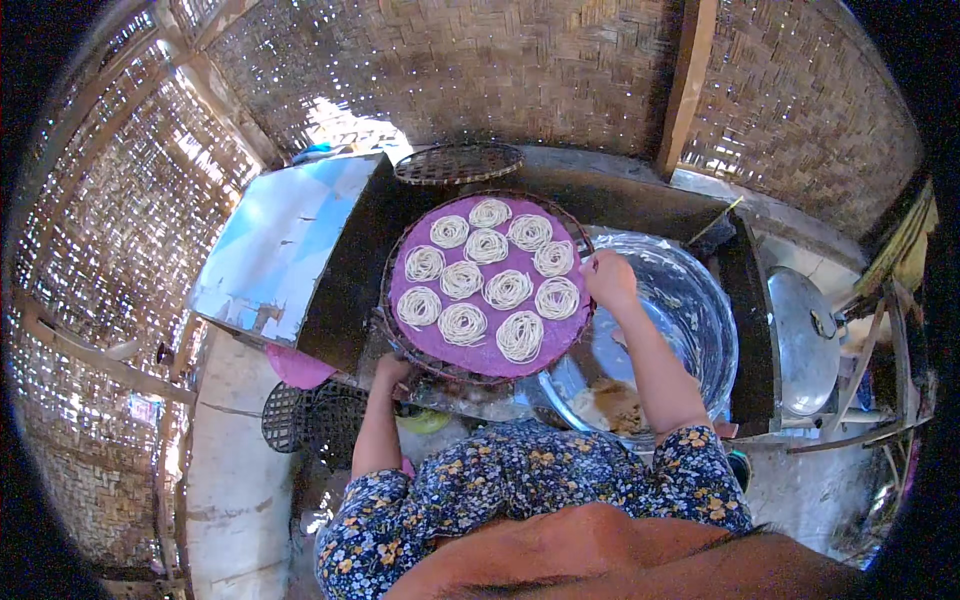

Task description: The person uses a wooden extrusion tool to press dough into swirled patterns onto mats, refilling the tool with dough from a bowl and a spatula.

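Observation:
A round woven tray (392,262) with a dark rim is in front of me, lined with a purple sheet (487,352). Several pale noodle nests (486,247) lie coiled and spaced apart on the sheet. My right hand (608,280) pinches the tray's right rim, with the forearm reaching over a large metal basin (722,330). At the tray's lower left edge, my left hand (393,371) is closed on the rim, its fingertips partly hidden. Inside the basin, a tan mass (612,405) sits near the front, and whitish residue coats the wall.
A blue-and-white box-like panel (285,240) stands left of the tray. Another woven tray (458,163) lies behind. A dark openwork basket (290,415) and pink plastic (298,367) are at lower left. A lidded metal pot (803,340) stands right of the basin, near woven bamboo walls (480,70).

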The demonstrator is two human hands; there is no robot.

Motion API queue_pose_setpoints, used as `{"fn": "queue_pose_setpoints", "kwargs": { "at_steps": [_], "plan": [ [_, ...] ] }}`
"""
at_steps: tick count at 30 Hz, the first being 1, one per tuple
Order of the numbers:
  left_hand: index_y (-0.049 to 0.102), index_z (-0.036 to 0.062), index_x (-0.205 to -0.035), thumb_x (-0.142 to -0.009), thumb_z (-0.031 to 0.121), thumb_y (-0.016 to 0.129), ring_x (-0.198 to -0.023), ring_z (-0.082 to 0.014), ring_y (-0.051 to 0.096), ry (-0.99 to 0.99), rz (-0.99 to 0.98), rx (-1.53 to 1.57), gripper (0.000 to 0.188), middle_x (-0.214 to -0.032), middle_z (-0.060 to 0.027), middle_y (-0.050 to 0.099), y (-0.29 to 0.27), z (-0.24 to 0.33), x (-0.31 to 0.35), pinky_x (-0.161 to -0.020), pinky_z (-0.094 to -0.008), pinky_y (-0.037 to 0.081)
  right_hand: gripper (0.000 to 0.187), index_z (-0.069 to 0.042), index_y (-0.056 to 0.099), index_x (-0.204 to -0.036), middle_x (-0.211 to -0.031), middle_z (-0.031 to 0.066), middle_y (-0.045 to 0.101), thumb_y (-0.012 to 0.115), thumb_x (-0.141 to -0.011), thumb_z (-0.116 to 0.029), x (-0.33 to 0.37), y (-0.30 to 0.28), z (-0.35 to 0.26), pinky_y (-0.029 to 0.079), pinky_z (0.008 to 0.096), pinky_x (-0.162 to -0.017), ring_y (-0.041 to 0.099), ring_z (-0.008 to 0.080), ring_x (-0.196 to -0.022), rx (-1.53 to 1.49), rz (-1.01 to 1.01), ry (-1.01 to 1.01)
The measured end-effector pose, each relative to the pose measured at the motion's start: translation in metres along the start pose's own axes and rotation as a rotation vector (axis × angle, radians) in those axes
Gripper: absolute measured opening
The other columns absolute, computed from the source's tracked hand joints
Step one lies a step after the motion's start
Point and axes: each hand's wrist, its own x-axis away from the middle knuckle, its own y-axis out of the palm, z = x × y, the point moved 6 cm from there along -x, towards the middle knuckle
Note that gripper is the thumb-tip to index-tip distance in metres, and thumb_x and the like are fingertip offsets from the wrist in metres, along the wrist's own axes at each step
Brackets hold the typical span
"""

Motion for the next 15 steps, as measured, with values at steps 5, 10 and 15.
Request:
{"fn": "queue_pose_setpoints", "kwargs": {
  "at_steps": [5,10,15],
  "plan": [
    [0.061,0.0039,-0.087,-0.074,0.016,0.055,-0.077,-0.0234,0.059,0.195,0.848,0.337,0.018,-0.084,-0.0124,0.062,-0.117,0.025,0.028,-0.07,-0.0307,0.046,0.018,-0.004,0.055,-0.078,-0.073,0.0143,0.059,0.059,-0.07,-0.019,0.004,-0.01,-0.006,0.045,0.0378,-0.066,0.058,0.0297,-0.072,-0.315,0.109,-0.157],
    [0.062,0.0046,-0.092,-0.074,0.018,0.056,-0.075,-0.021,0.06,0.312,0.675,0.471,0.023,-0.082,-0.0116,0.062,-0.142,0.092,0.022,-0.07,-0.0295,0.045,0.016,-0.003,0.054,-0.082,-0.072,0.0118,0.06,0.057,-0.07,-0.013,0.003,-0.005,-0.002,0.045,0.0335,-0.063,0.059,0.0247,-0.069,-0.415,0.116,-0.205],
    [0.063,0.0064,-0.088,-0.072,0.022,0.054,-0.082,-0.0264,0.059,0.281,0.6,0.232,0.024,-0.086,-0.0132,0.061,-0.135,0.108,-0.008,-0.074,-0.033,0.045,0.021,-0.005,0.06,-0.086,-0.078,0.0128,0.061,0.054,-0.067,-0.012,0.003,0.003,0.0,0.046,0.0327,-0.067,0.06,0.0248,-0.072,-0.36,0.003,-0.28]
  ]
}}
